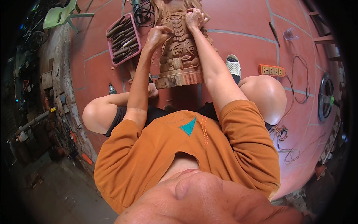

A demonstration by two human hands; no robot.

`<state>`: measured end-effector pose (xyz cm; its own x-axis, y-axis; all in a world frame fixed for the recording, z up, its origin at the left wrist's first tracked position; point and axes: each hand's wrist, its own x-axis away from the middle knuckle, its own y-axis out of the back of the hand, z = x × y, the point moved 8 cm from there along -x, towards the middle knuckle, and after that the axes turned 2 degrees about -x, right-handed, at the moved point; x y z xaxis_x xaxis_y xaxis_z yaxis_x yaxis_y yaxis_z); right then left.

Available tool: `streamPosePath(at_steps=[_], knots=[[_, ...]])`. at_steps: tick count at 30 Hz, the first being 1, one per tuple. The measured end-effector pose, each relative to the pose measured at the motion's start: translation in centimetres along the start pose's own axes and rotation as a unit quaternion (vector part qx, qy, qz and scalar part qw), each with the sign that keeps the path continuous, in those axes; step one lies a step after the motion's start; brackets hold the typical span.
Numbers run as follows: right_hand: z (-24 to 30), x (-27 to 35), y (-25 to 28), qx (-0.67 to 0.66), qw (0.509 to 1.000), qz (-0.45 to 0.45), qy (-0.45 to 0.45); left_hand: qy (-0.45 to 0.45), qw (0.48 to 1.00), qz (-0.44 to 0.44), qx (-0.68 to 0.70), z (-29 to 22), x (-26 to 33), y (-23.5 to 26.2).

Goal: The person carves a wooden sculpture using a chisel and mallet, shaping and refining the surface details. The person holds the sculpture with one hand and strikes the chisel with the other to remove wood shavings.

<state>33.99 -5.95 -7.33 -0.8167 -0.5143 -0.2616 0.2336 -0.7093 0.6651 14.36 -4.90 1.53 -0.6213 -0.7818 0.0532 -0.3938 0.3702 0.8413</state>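
A brown wood carving (179,48) stands in front of me between my legs, its surface cut in deep relief with a column of overlapping round shapes down the middle. Its flat base (179,79) points toward me. Against the carving's left side rests my left hand (158,36), its fingers curled together. My right hand (195,18) is farther up, closed near the upper right of the carving. Whatever either hand may grip is too small or hidden to make out.
Left of the carving lies a pink tray (139,46) of several dark-handled tools, with a coiled black cable (143,15) beyond. On the right are a dark slim tool (274,33), a clear cup (291,34), an orange power strip (271,70) and a black wheel (325,97). A green chair (59,15) stands far left.
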Motion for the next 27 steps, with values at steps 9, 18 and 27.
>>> streamPosePath(at_steps=[9,18,27], knots=[[0.6,0.2,0.2,-0.013,1.000,0.017,-0.015,-0.048,0.984,-0.170,-0.032,0.8,-0.9,0.3],[0.0,0.1,0.0,-0.026,1.000,0.011,-0.003,-0.004,0.999,0.041,0.016,-0.2,0.4,-0.9],[0.4,0.2,0.3,-0.024,1.000,0.007,-0.013,0.022,0.987,-0.149,0.058,1.5,-1.8,1.8]])
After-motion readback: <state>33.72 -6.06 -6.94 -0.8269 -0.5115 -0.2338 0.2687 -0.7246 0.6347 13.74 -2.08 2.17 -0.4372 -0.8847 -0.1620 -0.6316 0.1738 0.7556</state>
